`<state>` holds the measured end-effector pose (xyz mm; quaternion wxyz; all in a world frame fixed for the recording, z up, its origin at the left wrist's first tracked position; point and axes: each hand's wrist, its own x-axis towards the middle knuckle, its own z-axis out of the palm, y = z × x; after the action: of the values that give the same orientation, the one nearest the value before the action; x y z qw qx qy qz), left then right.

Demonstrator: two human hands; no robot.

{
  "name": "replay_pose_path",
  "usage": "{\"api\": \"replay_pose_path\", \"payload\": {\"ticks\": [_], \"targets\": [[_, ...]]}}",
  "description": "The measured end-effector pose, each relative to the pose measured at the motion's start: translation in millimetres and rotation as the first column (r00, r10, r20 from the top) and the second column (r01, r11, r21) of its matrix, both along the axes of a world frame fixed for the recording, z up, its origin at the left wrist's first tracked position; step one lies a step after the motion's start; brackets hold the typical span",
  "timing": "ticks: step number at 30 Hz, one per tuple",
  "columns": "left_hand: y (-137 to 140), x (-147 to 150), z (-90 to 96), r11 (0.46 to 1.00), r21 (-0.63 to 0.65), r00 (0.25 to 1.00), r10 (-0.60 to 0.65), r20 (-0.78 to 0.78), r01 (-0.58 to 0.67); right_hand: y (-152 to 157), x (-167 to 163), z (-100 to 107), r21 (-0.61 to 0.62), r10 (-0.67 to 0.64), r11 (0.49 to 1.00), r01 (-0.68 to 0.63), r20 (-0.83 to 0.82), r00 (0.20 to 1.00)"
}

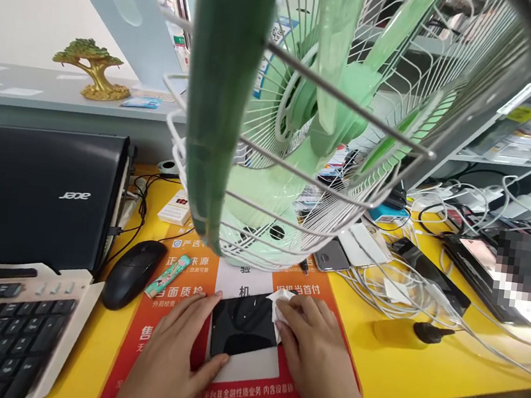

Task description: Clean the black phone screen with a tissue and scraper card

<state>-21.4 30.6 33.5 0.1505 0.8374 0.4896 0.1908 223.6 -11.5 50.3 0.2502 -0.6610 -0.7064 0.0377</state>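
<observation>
A black glossy smartphone (245, 325) lies flat on a red and white printed mat (251, 370). My left hand (174, 352) holds it at the left end, thumb along the near edge and fingers by the far left corner. In my right hand (313, 337), bent fingers press a crumpled white tissue (281, 301) onto the phone's right end. Just beyond my left hand is a small green and white packet (169, 275), with a black mouse (134, 274) to its left.
A green fan (297, 138) with a wire cage looms close above the mat. At left are an acer laptop (38, 197) and a keyboard (8, 322). Tangled white cables (370, 289), a dark phone (430, 274) and a yellow bottle (399, 331) lie on the right of the yellow table (398, 377).
</observation>
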Motion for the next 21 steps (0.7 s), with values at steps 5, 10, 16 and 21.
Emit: {"api": "replay_pose_path", "payload": {"ticks": [5, 10, 16, 21], "targets": [[2, -2, 2.4, 0.998, -0.057, 1.000, 0.023, 0.009, -0.023, 5, -11, -2, -0.024, 0.008, 1.000, -0.010, -0.099, 0.995], [2, -2, -4.3, 1.000, -0.022, 0.998, -0.002, 0.062, 0.004, 14, -67, -6, -0.010, 0.113, 0.993, -0.114, -0.071, 0.991], [-1, -2, -3.4, 0.998, -0.042, 0.999, 0.038, 0.010, -0.038, 23, -49, -2, -0.044, 0.040, 0.998, -0.041, -0.019, 0.999], [-2, 1, 2.5, 0.992, -0.107, 0.998, 0.068, 0.003, -0.067, 26, -34, -1, -0.023, -0.035, 0.999, 0.036, 0.026, 0.999]]}}
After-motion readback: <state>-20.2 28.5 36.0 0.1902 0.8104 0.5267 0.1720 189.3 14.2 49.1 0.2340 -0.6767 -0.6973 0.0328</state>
